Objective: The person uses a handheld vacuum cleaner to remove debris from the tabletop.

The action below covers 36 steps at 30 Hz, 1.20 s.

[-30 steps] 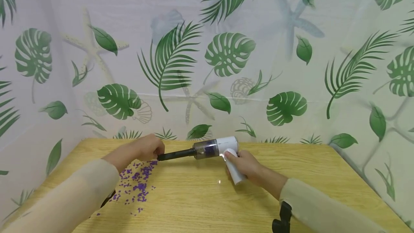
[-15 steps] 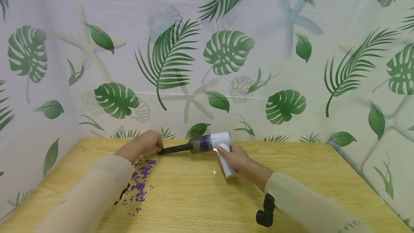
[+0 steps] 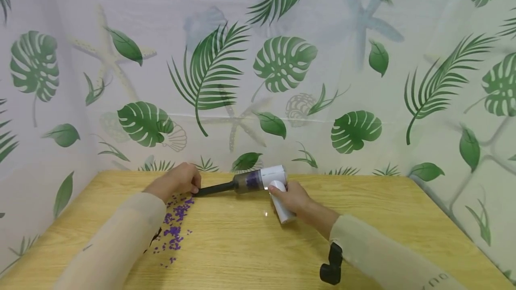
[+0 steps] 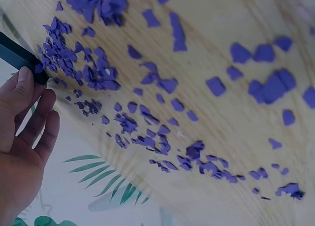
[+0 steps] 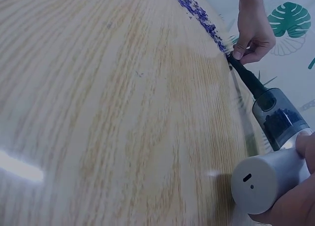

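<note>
A white handheld vacuum cleaner with a see-through dust cup lies across my view, its black nozzle pointing left. My right hand grips its handle, thumb on the near side. At the nozzle's tip my left hand pinches the end between thumb and finger. Purple scraps lie scattered on the table just below that tip. In the left wrist view some scraps sit right beside the nozzle end. More purple bits show inside the cup in the right wrist view.
The wood-grain table ends at a leaf-patterned sheet that stands along its back and sides. My left sleeve covers part of the table's left side. A black wrist mount hangs under my right sleeve.
The vacuum cleaner has shifted a little left, with both hands still on it. My left forearm has swung right and covers some of the scraps. The head view has tilted slightly.
</note>
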Each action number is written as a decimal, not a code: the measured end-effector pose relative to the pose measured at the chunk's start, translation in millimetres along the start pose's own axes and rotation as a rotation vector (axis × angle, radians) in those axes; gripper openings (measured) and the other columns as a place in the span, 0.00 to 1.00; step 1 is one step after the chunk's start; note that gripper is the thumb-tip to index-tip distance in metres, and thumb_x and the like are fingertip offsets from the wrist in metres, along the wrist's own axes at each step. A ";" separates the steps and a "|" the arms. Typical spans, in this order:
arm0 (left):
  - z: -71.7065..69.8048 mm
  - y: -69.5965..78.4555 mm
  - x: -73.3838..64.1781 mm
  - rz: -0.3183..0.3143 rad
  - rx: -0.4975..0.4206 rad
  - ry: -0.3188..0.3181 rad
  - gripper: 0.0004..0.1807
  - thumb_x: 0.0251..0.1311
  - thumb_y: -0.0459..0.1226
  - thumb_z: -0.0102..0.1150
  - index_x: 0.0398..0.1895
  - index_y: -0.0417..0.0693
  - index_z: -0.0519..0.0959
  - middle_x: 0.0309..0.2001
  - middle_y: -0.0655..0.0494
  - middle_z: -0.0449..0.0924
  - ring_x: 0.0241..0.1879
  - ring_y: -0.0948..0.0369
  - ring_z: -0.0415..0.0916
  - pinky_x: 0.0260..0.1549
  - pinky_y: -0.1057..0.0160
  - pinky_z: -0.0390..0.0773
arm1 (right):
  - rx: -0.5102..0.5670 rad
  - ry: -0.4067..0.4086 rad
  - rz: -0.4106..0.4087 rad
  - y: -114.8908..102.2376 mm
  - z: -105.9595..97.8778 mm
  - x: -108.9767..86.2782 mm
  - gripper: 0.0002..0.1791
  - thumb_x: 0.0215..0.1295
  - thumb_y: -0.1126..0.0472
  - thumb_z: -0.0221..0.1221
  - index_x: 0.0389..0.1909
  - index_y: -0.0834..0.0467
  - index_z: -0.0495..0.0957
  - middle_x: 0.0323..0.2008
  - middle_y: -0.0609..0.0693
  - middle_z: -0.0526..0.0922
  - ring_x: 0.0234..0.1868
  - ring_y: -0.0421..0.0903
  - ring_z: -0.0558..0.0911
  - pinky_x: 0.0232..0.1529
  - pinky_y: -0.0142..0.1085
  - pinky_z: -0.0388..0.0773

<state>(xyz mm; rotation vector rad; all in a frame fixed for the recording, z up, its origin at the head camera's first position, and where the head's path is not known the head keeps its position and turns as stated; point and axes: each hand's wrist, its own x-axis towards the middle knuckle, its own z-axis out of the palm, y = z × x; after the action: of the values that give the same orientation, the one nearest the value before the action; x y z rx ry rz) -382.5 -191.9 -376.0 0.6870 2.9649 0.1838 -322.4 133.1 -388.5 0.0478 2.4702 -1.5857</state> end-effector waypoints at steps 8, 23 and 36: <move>5.1 3.2 -4.1 0.010 -0.035 0.011 0.05 0.56 0.31 0.71 0.25 0.49 0.87 0.27 0.60 0.83 0.30 0.63 0.77 0.37 0.62 0.82 | -0.050 0.016 -0.009 3.7 -2.2 -5.1 0.21 0.75 0.52 0.55 0.43 0.70 0.74 0.28 0.58 0.80 0.23 0.46 0.80 0.26 0.36 0.80; 4.3 4.2 -16.3 0.070 -0.058 0.004 0.09 0.56 0.30 0.70 0.22 0.51 0.85 0.24 0.62 0.81 0.26 0.65 0.73 0.31 0.64 0.78 | -0.071 0.015 -0.010 5.6 0.1 -10.4 0.20 0.74 0.52 0.56 0.43 0.69 0.74 0.28 0.58 0.82 0.24 0.46 0.80 0.27 0.36 0.79; -4.1 2.1 -32.1 0.065 -0.081 -0.084 0.07 0.57 0.31 0.70 0.23 0.51 0.85 0.25 0.61 0.81 0.27 0.64 0.75 0.31 0.64 0.79 | -0.039 -0.039 -0.035 8.0 7.8 -14.6 0.20 0.76 0.52 0.53 0.43 0.68 0.74 0.29 0.59 0.82 0.24 0.45 0.78 0.26 0.35 0.77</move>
<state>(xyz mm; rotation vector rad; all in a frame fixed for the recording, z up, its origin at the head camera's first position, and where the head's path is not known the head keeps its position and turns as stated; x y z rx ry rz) -353.4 -204.6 -369.6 0.7619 2.8402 0.2717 -305.9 130.6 -396.0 -0.0323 2.4843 -1.5363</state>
